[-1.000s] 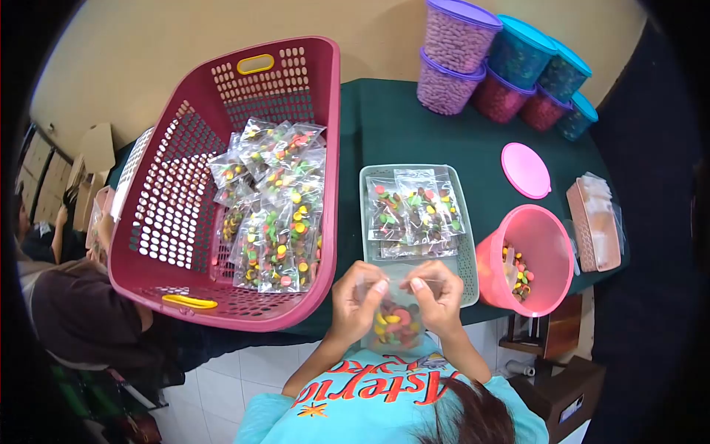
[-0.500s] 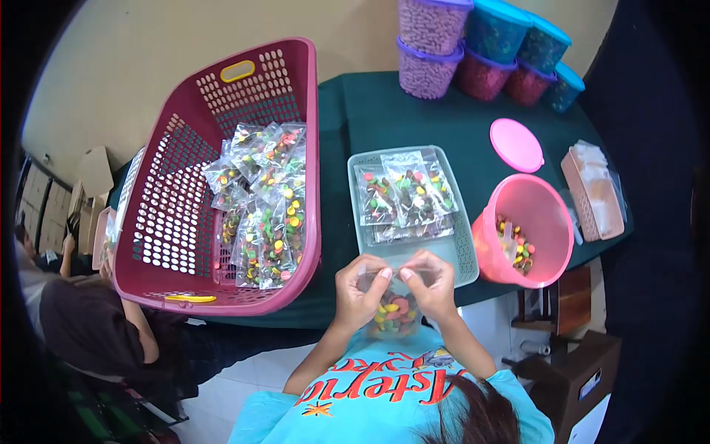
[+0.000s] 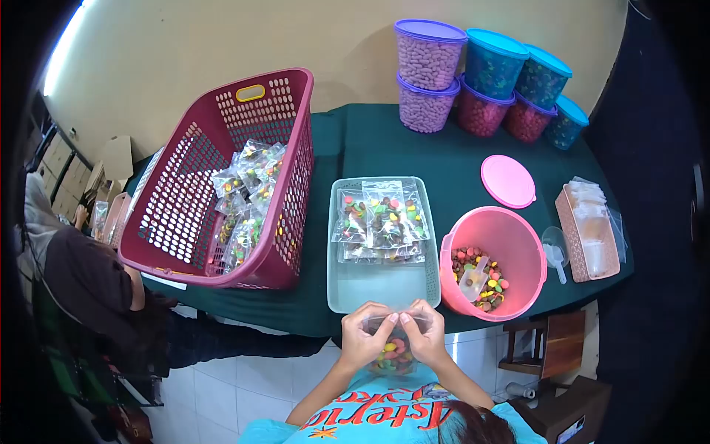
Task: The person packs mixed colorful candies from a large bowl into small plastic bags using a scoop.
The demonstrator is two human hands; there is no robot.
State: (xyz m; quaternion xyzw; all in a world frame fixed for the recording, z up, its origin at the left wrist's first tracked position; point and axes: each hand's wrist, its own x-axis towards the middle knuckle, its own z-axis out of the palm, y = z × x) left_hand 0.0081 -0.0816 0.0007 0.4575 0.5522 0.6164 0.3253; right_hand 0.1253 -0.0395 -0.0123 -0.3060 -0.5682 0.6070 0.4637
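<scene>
Between my hands hangs a clear plastic bag [image 3: 393, 359] of colourful round candies, its top edge pinched at both sides. My left hand [image 3: 364, 331] grips the left part of the top edge, thumb against fingers. On the right part, my right hand [image 3: 424, 331] pinches the same edge, the two thumbs nearly touching. Just beyond my hands lies a pale green tray [image 3: 384, 288] with several filled candy bags [image 3: 384, 222] piled at its far end. To its right stands a pink tub [image 3: 518, 259] of loose candies with a clear scoop [image 3: 473, 280] in it.
A maroon basket [image 3: 285, 255] with filled bags stands at left. Farther back are a pink lid [image 3: 509, 181] and stacked candy tubs [image 3: 429, 63]. At right are another scoop [image 3: 555, 255] and a pink bin [image 3: 592, 263] of plastic bags. Another person [image 3: 89, 288] sits at left.
The view has tilted up and shifted, so the table things appear lower. My thumbs have come closer together along the bag's top edge.
</scene>
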